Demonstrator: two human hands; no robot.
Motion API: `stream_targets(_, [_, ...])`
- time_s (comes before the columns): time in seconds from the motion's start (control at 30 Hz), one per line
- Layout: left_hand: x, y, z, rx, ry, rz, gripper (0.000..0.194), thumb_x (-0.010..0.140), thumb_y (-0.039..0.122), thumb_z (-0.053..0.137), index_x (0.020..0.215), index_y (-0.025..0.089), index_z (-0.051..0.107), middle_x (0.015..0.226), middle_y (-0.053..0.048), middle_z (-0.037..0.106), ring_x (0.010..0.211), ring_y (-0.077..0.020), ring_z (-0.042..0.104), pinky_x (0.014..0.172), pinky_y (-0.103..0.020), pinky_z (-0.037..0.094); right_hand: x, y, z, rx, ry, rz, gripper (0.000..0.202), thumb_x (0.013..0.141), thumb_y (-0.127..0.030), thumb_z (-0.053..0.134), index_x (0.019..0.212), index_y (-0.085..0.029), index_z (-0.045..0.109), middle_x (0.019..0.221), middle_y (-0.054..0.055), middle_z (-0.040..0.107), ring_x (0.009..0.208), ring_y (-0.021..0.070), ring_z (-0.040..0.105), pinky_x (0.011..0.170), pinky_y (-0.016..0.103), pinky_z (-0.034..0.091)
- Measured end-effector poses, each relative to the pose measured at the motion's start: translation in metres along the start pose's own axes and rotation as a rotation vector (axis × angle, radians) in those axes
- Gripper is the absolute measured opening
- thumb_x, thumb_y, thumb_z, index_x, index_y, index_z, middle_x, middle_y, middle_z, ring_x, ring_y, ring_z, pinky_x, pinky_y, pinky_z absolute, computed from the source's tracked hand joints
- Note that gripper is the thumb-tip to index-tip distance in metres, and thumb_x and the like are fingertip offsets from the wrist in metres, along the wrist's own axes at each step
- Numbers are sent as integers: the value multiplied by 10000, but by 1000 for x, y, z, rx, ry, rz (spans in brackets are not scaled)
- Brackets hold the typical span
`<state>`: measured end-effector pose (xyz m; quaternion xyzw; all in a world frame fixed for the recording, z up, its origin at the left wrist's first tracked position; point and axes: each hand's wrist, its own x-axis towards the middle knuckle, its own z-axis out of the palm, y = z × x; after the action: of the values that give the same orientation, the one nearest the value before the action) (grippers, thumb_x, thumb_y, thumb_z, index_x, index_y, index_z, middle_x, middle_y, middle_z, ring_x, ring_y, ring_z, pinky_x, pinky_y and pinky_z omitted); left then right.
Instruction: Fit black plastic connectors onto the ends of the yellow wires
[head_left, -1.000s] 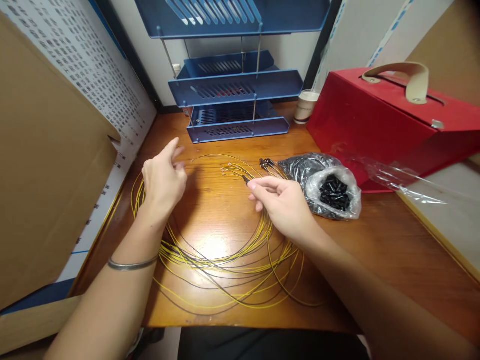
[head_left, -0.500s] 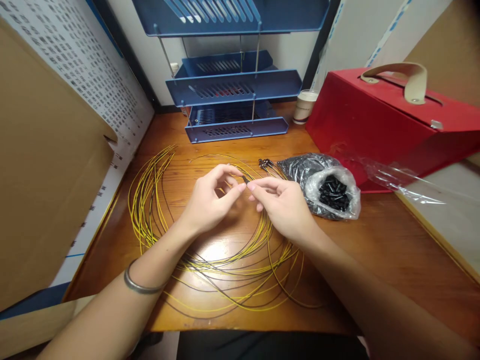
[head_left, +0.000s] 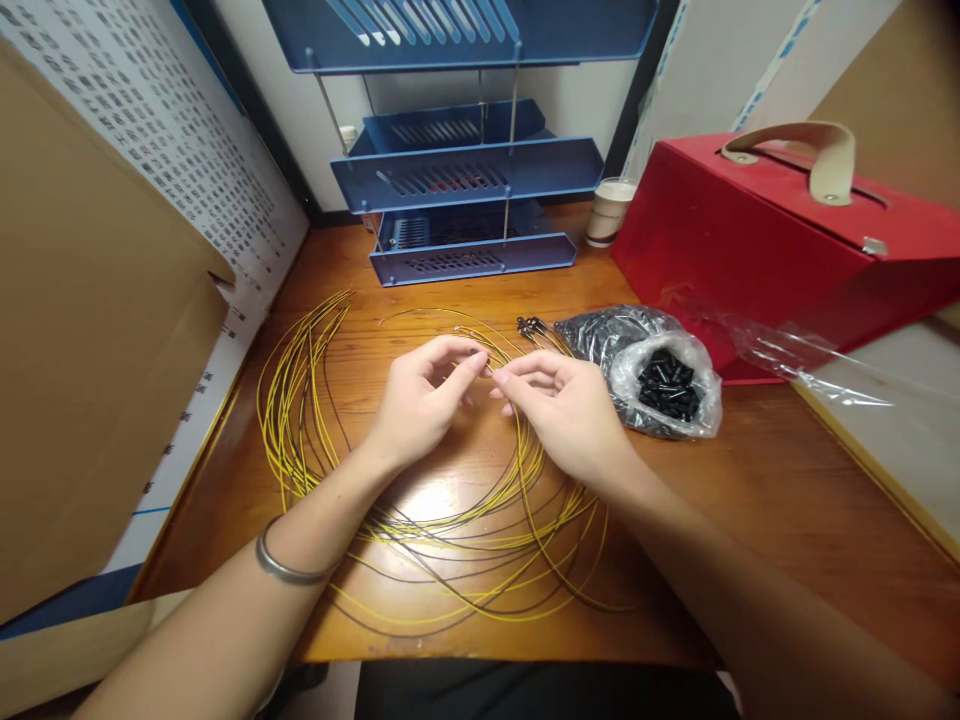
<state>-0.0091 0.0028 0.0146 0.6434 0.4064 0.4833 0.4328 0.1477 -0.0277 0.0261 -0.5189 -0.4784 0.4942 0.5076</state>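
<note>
My left hand (head_left: 431, 395) pinches a small black piece, mostly hidden by its fingertips. Close on its right, my right hand (head_left: 559, 405) is closed on a thin yellow wire (head_left: 493, 371) that runs to the black piece. Beneath and around both hands lies a wide coil of yellow and black wires (head_left: 292, 440) on the wooden table. Several wire ends with black tips (head_left: 534, 327) rest beyond my right hand. Beside them, an open clear plastic bag (head_left: 626, 375) holds many small black pieces (head_left: 667, 388).
A blue tiered tray rack (head_left: 469, 175) stands at the back of the wooden table (head_left: 757, 480). A paper cup (head_left: 609, 212) is beside a red box (head_left: 750, 250) with a beige handle at the right. Cardboard (head_left: 97, 330) leans at the left.
The black piece between my fingertips is now more covered by my left hand's fingers. The fingertips of the two hands have moved slightly apart, and a bit of wire shows between them.
</note>
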Motion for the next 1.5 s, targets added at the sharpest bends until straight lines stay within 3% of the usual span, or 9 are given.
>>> stream_targets(0.27, [-1, 2, -1, 21, -55, -28, 233, 866, 365, 717, 934, 143, 711, 842, -64, 745, 623, -123, 649, 541, -206, 520, 1, 6, -1, -87, 36, -137, 118, 821, -268, 717, 803, -156, 687, 754, 35, 724, 638, 129, 645, 592, 261, 500])
stream_targets(0.5, [0, 2, -2, 39, -20, -29, 245, 862, 376, 721, 937, 143, 720, 831, -60, 755, 609, -122, 649, 536, -211, 511, 1, 8, -1, -131, 35, -151, 103, 825, -261, 710, 810, -159, 718, 793, 50, 753, 677, 148, 670, 636, 276, 522])
stream_targets(0.77, [-1, 2, -4, 67, -64, -10, 215, 879, 344, 716, 966, 149, 745, 915, -78, 778, 781, -169, 727, 619, -227, 544, 1, 8, -2, -144, 45, -149, 112, 840, -262, 693, 817, -155, 719, 810, 56, 761, 703, 158, 676, 674, 293, 527])
stream_targets(1.13, [-2, 1, -5, 72, -96, -37, 322, 862, 361, 726, 1107, 153, 727, 940, -84, 779, 627, -133, 672, 594, -243, 556, 4, 9, -3, -140, 58, -142, 124, 832, -280, 691, 823, -157, 710, 809, 57, 754, 701, 164, 672, 672, 301, 517])
stream_targets(1.33, [-3, 1, -5, 155, -53, -2, 256, 938, 377, 627, 850, 150, 704, 848, -73, 761, 679, -135, 673, 587, -224, 513, 5, 11, -5, -123, 86, -128, 150, 817, -301, 704, 831, -151, 712, 802, 57, 746, 684, 160, 656, 650, 297, 505])
stream_targets(1.5, [-3, 1, -4, 140, -63, 36, 204, 888, 319, 702, 1031, 173, 710, 940, -66, 772, 801, -164, 719, 653, -238, 544, 4, 10, -3, -146, 75, -122, 122, 810, -280, 699, 808, -159, 713, 795, 57, 749, 700, 166, 661, 671, 305, 514])
